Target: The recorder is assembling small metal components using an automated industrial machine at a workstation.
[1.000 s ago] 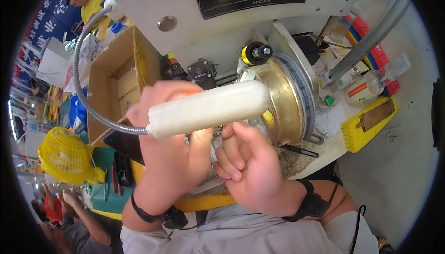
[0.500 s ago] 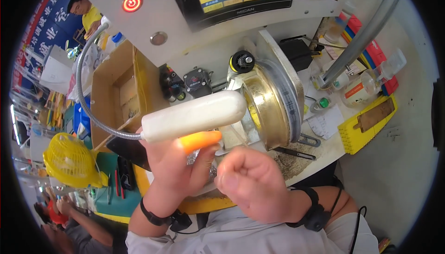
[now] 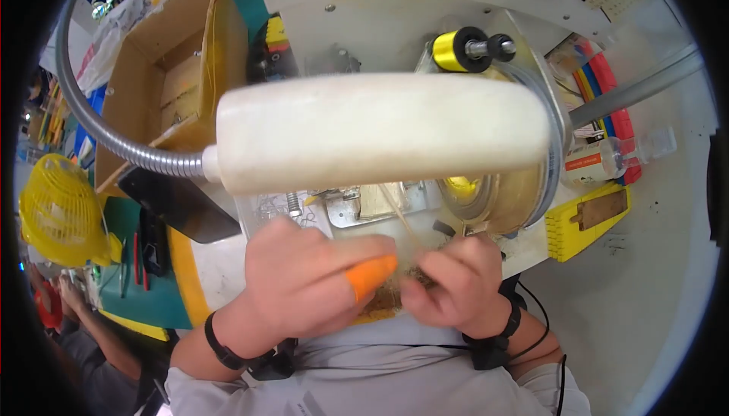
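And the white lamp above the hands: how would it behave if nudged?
The lamp would probably swing or bob, since a ribbed gooseneck carries it from one end. The head itself looks stiff, with a smooth, moulded-looking casing. That smooth, rounded surface might also be slightly slippery to grip.

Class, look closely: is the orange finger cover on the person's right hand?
No: the left hand wears the orange finger cover.

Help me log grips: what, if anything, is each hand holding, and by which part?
A thin pale stick reaches the right hand, apparently held by its lower end, though blurred. Whether the left hand holds anything cannot be told.
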{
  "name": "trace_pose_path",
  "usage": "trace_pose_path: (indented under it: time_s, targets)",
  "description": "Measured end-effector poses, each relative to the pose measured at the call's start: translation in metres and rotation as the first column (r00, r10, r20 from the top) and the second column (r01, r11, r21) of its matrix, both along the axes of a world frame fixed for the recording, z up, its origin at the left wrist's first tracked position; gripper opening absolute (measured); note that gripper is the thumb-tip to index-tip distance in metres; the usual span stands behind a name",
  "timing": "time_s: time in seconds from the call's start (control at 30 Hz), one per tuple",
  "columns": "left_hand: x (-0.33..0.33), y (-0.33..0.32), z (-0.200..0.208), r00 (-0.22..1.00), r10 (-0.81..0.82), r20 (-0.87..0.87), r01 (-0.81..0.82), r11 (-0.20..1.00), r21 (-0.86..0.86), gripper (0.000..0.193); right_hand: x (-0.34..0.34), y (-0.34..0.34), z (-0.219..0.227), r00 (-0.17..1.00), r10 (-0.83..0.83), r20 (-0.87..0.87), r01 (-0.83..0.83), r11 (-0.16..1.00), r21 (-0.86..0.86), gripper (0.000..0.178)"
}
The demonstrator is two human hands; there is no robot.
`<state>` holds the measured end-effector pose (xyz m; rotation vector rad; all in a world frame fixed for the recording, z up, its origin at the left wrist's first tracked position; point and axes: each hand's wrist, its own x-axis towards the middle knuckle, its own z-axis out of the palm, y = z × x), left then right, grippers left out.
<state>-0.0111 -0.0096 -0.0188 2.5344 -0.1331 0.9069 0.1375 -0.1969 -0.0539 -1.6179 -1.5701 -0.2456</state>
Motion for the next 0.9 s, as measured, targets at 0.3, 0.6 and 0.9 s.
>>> trace_pose_path:
  time_s: [0.3,0.6,0.9]
  targets:
    - [0.007,0.000,-0.013,0.995,0.086,-0.057,-0.097,0.968,-0.232,0.022,-0.003,0.018,-0.013,0.974,-0.225,-0.039,0.205,0.938,-0.281,0.037]
    - [0.005,0.000,-0.013,0.989,0.128,-0.075,-0.142,0.964,-0.226,0.019,0.009,-0.016,0.020,0.991,-0.080,-0.103,0.088,0.993,0.074,0.023]
    - [0.005,-0.005,-0.009,0.984,0.145,-0.098,-0.166,0.956,-0.244,0.018,0.000,0.011,0.033,0.995,-0.046,-0.090,0.088,0.833,0.546,0.016]
